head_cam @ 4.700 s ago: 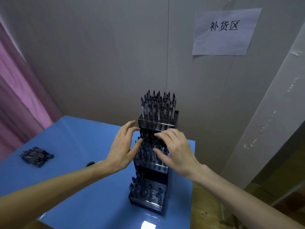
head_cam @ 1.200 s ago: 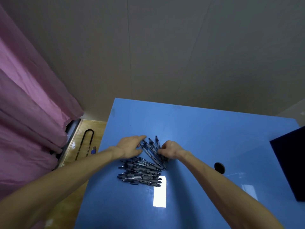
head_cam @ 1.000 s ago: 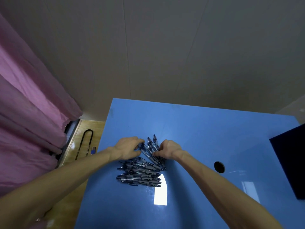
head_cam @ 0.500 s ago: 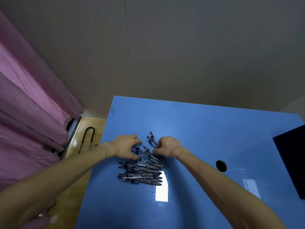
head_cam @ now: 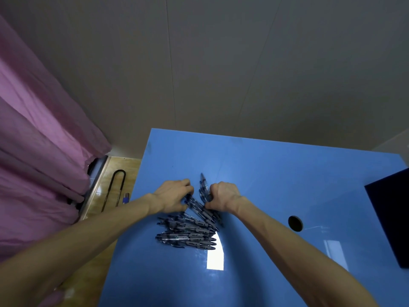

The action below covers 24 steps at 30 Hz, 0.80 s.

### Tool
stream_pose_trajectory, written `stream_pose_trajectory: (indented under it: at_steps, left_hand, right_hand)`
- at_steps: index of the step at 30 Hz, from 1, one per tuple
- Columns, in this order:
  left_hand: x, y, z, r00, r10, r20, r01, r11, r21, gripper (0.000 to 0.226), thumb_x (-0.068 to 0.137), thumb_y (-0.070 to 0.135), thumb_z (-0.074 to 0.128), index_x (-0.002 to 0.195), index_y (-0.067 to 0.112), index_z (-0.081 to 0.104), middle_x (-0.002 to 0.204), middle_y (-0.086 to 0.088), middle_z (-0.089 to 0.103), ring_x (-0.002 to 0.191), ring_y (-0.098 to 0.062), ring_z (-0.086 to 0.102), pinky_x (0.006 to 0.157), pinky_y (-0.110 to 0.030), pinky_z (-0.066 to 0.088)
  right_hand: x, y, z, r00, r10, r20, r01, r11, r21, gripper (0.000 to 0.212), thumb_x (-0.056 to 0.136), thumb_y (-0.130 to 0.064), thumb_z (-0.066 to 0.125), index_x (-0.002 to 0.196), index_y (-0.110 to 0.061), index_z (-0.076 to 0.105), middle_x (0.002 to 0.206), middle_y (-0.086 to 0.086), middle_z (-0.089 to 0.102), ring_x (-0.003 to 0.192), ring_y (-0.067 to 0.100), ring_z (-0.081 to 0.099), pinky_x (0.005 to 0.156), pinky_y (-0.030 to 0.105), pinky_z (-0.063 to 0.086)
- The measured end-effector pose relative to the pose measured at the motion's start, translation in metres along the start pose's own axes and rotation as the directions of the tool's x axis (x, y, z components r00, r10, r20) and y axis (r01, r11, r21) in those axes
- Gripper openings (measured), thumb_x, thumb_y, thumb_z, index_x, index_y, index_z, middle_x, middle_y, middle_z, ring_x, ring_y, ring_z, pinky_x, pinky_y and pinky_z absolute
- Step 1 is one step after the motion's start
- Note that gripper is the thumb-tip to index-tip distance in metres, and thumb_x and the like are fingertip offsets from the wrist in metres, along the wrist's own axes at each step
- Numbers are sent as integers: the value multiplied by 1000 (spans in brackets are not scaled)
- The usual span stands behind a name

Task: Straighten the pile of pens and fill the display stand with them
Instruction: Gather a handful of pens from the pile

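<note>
Pens in a loose pile of dark translucent plastic barrels with grey grips (head_cam: 192, 231) lie on the glossy blue tabletop (head_cam: 265, 173), toward its 9 o'clock side. The near ones lie roughly parallel; the far ones fan out toward 12 o'clock. At the pile's 12 o'clock end, the left hand (head_cam: 171, 197) and the right hand (head_cam: 223, 196) have their fingers curled round a cluster of slanted pens between them. A round dark hole (head_cam: 295, 223) sits at the pile's 3 o'clock, and a flat black rectangular panel (head_cam: 391, 216) beyond it. Soft folds of pink fabric curtain (head_cam: 33, 151) hang at 9 o'clock.
</note>
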<state>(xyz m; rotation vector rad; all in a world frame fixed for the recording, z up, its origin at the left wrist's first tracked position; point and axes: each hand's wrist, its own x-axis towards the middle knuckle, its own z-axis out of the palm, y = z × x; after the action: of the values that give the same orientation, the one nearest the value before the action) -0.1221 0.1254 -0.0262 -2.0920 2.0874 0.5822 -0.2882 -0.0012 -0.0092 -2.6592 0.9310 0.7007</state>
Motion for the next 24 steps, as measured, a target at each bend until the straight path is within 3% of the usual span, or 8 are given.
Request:
stream_pose_trajectory:
  at_steps: [4,6,9,12,15,18,21,24]
  left_hand:
    - [12,4,-4,999,-21,-31,22,1000,11,50,92,37,64,138,20,52,132,0,48,106,-21,57,72,-31,41]
    - [18,8,-4,996,-65,-60,64,998,-18,59,96,35,60,150,19,42,144,-4,42,119,-24,54,82,-35,49]
    - [19,15,-3,982,-173,-71,165,980,-109,71,99,34,57,159,16,24,159,-8,24,134,-30,45,96,-42,51]
    - [17,21,-4,954,-282,-102,260,947,-188,68,100,36,55,157,15,25,156,-8,31,128,-29,50,92,-42,52]
    - [18,26,-4,922,-374,-100,336,902,-270,68,100,45,51,157,15,26,153,-8,35,123,-28,54,91,-42,51]
    - [26,32,-4,921,-388,-38,349,865,-361,80,99,54,51,161,16,17,167,-5,17,146,-29,35,111,-44,42]
    - [35,39,-8,943,-334,-2,310,878,-366,80,100,56,50,163,18,17,169,-2,22,152,-27,25,118,-43,33]
    - [39,43,-7,954,-298,18,286,897,-338,76,101,55,50,161,16,24,166,-3,29,149,-26,29,118,-43,35]
  right_hand:
    - [-1,14,2,986,154,56,-160,979,126,40,82,-59,69,89,-21,57,83,-3,58,84,20,59,70,28,43]
    - [-2,28,2,973,201,116,-223,948,227,40,80,-58,72,82,-22,54,89,-1,61,85,20,59,71,28,43]
    - [-9,53,3,954,191,233,-259,914,313,44,76,-54,80,72,-20,53,79,-1,62,73,20,62,66,27,48]
    - [-15,69,7,924,188,333,-310,878,365,48,70,-58,85,75,-16,62,73,0,67,65,19,67,67,28,58]
    - [-17,67,5,939,259,226,-321,898,300,58,73,-73,72,73,-18,56,72,-1,64,67,18,62,69,28,53]
    - [-17,57,2,954,292,62,-299,932,205,66,75,-81,63,90,-18,56,83,-2,62,76,18,59,68,28,46]
    - [-13,47,8,959,282,-11,-277,949,147,79,78,-81,60,117,-14,47,104,2,65,94,22,64,75,32,48]
    - [-15,46,18,974,211,-79,-204,975,93,68,90,-70,55,123,-11,45,111,6,67,101,25,67,77,34,49]
